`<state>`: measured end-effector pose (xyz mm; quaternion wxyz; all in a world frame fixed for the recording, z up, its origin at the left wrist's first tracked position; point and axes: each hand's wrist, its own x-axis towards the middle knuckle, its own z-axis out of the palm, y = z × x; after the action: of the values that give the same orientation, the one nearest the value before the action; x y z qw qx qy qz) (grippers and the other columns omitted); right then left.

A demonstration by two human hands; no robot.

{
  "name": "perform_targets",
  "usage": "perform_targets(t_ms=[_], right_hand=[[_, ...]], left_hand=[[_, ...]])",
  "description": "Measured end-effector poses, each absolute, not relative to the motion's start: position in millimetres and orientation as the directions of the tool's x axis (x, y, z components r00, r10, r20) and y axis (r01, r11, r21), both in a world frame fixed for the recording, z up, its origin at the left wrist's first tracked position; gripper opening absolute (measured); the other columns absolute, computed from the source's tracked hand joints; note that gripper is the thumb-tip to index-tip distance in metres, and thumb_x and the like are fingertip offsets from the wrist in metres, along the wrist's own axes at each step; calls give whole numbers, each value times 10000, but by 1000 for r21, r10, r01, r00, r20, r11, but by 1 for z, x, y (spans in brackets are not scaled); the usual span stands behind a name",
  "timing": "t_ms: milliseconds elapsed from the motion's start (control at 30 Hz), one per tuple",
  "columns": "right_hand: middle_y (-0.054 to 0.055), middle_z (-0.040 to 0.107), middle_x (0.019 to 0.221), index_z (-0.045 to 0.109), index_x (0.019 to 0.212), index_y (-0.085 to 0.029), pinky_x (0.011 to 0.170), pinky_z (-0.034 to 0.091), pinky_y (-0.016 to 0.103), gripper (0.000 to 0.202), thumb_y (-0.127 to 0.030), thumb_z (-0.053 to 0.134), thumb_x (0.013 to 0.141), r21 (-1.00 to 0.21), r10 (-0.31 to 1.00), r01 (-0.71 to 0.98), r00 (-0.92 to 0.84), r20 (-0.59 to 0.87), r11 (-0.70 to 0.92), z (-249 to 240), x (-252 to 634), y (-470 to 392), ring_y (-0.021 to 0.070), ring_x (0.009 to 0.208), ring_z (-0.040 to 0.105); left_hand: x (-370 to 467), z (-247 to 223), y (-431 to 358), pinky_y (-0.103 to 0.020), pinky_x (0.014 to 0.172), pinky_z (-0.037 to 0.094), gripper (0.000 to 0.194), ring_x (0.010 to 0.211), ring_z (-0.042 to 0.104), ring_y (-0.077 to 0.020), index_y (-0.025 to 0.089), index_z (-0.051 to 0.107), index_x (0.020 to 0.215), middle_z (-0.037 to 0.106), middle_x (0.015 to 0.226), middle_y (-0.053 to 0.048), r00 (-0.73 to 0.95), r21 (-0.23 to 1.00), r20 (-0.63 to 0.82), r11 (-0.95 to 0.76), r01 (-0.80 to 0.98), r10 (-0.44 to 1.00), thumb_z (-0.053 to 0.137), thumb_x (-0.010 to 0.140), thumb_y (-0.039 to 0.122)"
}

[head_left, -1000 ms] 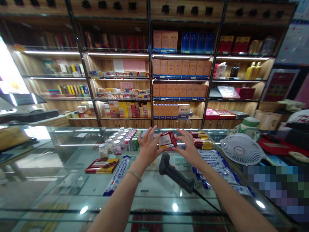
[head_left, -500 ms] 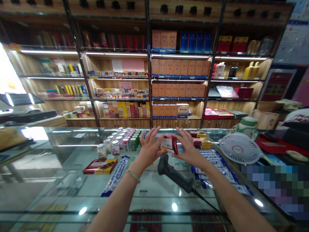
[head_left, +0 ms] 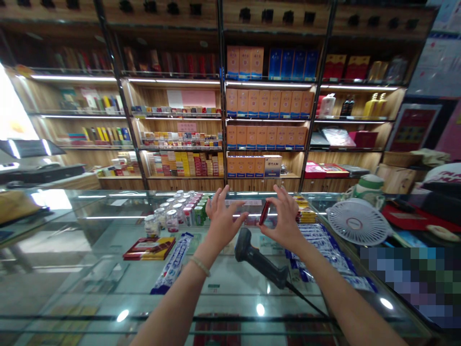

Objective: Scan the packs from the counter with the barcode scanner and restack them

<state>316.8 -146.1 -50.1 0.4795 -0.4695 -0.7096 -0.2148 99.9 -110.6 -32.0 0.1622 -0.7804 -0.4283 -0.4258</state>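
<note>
Red packet [head_left: 264, 213] turned edge-on, now in right hand's [head_left: 284, 216] grip alone; left hand [head_left: 224, 218] open, empty; scanner [head_left: 260, 259] below, on glass bench [head_left: 118, 288].

Bright white strip lights under brown wooden shelves [head_left: 268, 85], dim upper tiers, round glare spots on clear glass counter [head_left: 230, 300], soft, stretched edges

I look out from a single head camera, worn above the near side of the glass counter [head_left: 237, 293], facing forward and angled down. The left hand [head_left: 222, 222] and right hand [head_left: 284, 218] sit close, mid-view; the lit shelves [head_left: 151, 93] stand farther back, roughly face-on.
</note>
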Motion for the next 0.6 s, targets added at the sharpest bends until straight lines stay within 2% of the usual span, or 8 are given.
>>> perform_targets(t_ms=[100, 267, 433, 600], right_hand=[[176, 313, 1649, 476, 1279, -221, 1224, 164, 605, 582, -379, 694, 763, -61, 436, 914, -132, 890, 402, -53, 314, -146, 369, 1555, 202], [151, 318, 1661, 483, 1293, -236, 1243, 93, 594, 546, -399, 651, 799, 9, 472, 930, -195, 860, 368, -56, 307, -149, 356, 1562, 198], [141, 381, 1633, 516, 1292, -239, 1248, 88, 577, 497, -400, 628, 836, 28, 485, 925, -225, 845, 380, -56, 301, -151, 339, 1554, 234], [128, 366, 1644, 509, 1357, -255, 1253, 67, 583, 538, -470, 622, 878, 30, 499, 933, -219, 838, 359, -57, 308, -146, 339, 1555, 231]], left_hand=[[109, -30, -121, -649, 1207, 179, 242, 1520, 266, -362, 298, 769, 983, 378, 1632, -75, 250, 165, 810, -615, 771, 531, 668, 899, 501], [122, -31, -134, -695, 1199, 156, 291, 1491, 300, -392, 283, 766, 869, 431, 1604, -75, 267, 165, 809, -639, 751, 523, 795, 771, 556], [128, -34, -137, -684, 1200, 181, 177, 1481, 318, -375, 263, 742, 792, 470, 1580, -56, 245, 152, 830, -625, 765, 501, 766, 828, 435], [128, -34, -135, -705, 1194, 162, 129, 1483, 304, -375, 252, 726, 777, 461, 1588, -35, 196, 196, 841, -622, 758, 504, 702, 874, 333]])
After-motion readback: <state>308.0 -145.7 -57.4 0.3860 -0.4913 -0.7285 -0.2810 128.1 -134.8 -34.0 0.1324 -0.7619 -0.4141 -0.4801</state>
